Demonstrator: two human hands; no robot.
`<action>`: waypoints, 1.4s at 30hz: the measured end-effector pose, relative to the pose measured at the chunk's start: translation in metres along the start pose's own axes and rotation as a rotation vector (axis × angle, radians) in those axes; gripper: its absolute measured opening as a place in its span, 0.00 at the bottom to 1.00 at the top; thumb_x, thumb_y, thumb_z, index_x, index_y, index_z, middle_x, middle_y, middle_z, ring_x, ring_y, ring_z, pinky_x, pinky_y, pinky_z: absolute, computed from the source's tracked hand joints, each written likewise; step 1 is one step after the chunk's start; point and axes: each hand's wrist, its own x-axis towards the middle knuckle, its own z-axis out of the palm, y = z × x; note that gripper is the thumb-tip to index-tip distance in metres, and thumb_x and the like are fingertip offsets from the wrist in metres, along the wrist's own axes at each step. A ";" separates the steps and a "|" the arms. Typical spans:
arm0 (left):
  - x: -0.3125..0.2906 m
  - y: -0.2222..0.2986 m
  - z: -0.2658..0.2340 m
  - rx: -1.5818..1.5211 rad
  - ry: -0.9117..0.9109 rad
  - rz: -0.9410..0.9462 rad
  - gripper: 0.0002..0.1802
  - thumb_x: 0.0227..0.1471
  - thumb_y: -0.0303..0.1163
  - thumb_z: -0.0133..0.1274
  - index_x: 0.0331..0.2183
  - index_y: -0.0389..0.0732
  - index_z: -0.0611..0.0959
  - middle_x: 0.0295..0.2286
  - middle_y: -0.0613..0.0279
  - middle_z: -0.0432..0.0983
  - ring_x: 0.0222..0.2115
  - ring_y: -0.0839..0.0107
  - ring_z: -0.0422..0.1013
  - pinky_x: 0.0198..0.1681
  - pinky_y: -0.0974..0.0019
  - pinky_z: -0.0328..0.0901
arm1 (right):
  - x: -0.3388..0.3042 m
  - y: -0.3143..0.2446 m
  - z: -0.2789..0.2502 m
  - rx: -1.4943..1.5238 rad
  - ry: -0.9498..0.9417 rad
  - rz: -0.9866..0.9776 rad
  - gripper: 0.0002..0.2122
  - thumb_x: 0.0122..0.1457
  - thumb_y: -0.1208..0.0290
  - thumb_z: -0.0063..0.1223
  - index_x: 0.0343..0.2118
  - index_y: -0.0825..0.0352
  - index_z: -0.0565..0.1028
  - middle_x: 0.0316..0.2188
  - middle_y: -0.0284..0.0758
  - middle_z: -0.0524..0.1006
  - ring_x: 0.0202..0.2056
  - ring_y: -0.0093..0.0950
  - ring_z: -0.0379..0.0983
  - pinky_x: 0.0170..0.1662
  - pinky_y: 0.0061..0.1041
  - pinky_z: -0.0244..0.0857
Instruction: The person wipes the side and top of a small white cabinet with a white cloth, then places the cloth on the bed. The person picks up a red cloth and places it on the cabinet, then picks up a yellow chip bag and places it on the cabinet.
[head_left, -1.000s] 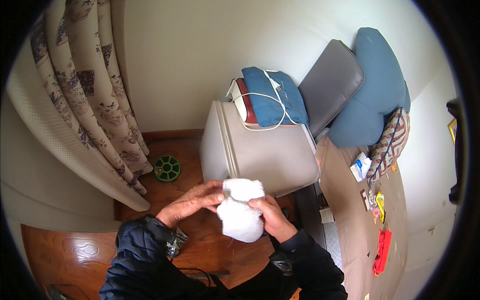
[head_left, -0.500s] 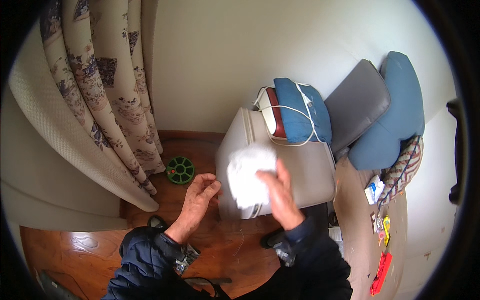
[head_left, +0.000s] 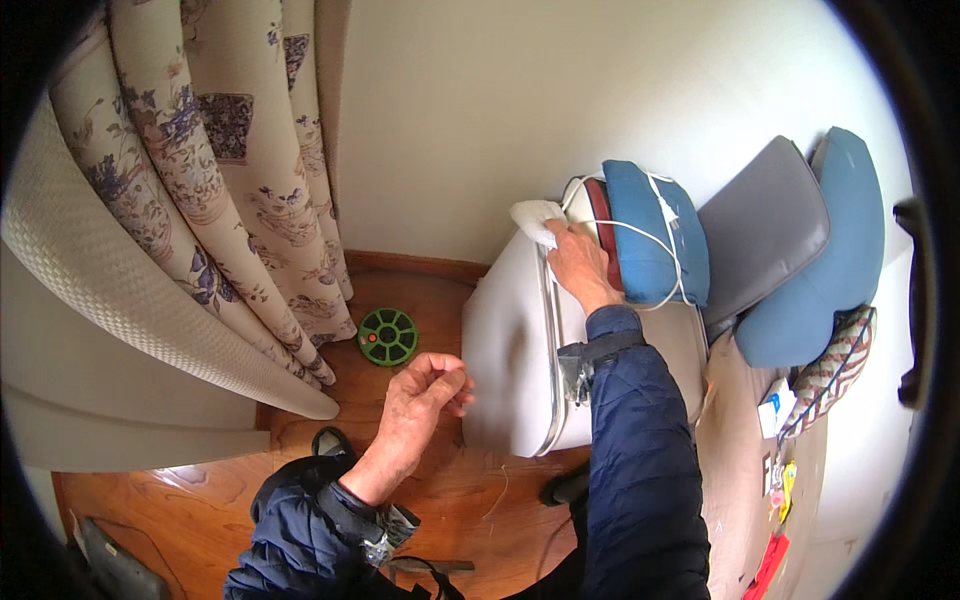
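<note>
My right hand (head_left: 583, 262) presses a folded white cloth (head_left: 538, 220) onto the far left corner of a pale, boxy case (head_left: 505, 350) with a metal-coloured rim along its edge. The fingers are closed over the cloth, and part of it bulges out past them. Left of the case, my left hand (head_left: 418, 408) hangs in the air with curled fingers and the thumb against the index finger. Nothing shows in it. On the case top, beside my right hand, lie a blue cushion (head_left: 655, 235) and a red-and-white object (head_left: 600, 212) wrapped with a white cable (head_left: 640, 228).
A green round reel (head_left: 388, 337) lies on the wooden floor (head_left: 330, 400) near the floral curtain (head_left: 210, 190). To the right, a grey cushion (head_left: 765, 235), a large blue cushion (head_left: 850, 230) and a patterned cushion (head_left: 835, 365) lean by the wall, with small items around.
My right hand has carried the white cloth from above the case's near part to its far left corner. The left hand stays curled, and the whole view has shifted slightly.
</note>
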 end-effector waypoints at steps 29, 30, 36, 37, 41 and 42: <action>0.005 -0.005 0.012 0.012 0.033 0.060 0.07 0.65 0.32 0.55 0.40 0.39 0.81 0.32 0.64 0.81 0.31 0.76 0.77 0.35 0.71 0.71 | -0.106 0.001 -0.101 0.305 0.469 -0.343 0.20 0.58 0.78 0.53 0.55 0.62 0.74 0.45 0.43 0.77 0.45 0.49 0.77 0.46 0.45 0.72; 0.006 -0.005 0.011 0.009 0.040 0.063 0.07 0.65 0.32 0.55 0.40 0.39 0.81 0.32 0.64 0.81 0.32 0.76 0.77 0.35 0.71 0.71 | -0.085 -0.001 -0.089 0.179 0.367 -0.297 0.20 0.59 0.78 0.53 0.56 0.60 0.75 0.46 0.43 0.77 0.46 0.48 0.77 0.47 0.45 0.73; 0.013 0.001 0.004 0.012 0.059 0.068 0.06 0.66 0.32 0.54 0.41 0.41 0.81 0.34 0.64 0.82 0.32 0.76 0.77 0.36 0.70 0.71 | -0.068 -0.002 -0.021 -0.088 0.035 -0.322 0.21 0.56 0.79 0.58 0.53 0.54 0.76 0.43 0.38 0.75 0.42 0.46 0.79 0.42 0.47 0.75; 0.013 0.001 0.005 0.023 0.058 0.068 0.06 0.66 0.33 0.54 0.40 0.42 0.81 0.34 0.65 0.82 0.32 0.76 0.77 0.36 0.70 0.71 | -0.076 0.001 -0.018 -0.086 0.008 -0.302 0.20 0.56 0.79 0.58 0.52 0.54 0.76 0.43 0.38 0.74 0.41 0.46 0.79 0.41 0.48 0.75; 0.009 -0.001 0.009 0.046 0.043 0.051 0.06 0.66 0.32 0.54 0.41 0.42 0.81 0.34 0.65 0.82 0.32 0.76 0.77 0.35 0.70 0.71 | -0.138 0.011 -0.024 0.049 0.021 -0.332 0.19 0.55 0.76 0.59 0.51 0.54 0.76 0.40 0.38 0.74 0.39 0.45 0.78 0.37 0.45 0.75; 0.008 -0.002 0.009 0.046 0.029 0.062 0.06 0.66 0.33 0.54 0.41 0.42 0.81 0.34 0.65 0.82 0.32 0.76 0.77 0.35 0.70 0.71 | -0.158 0.010 -0.025 0.036 0.015 -0.339 0.19 0.55 0.76 0.60 0.51 0.54 0.76 0.41 0.39 0.73 0.38 0.44 0.78 0.36 0.45 0.75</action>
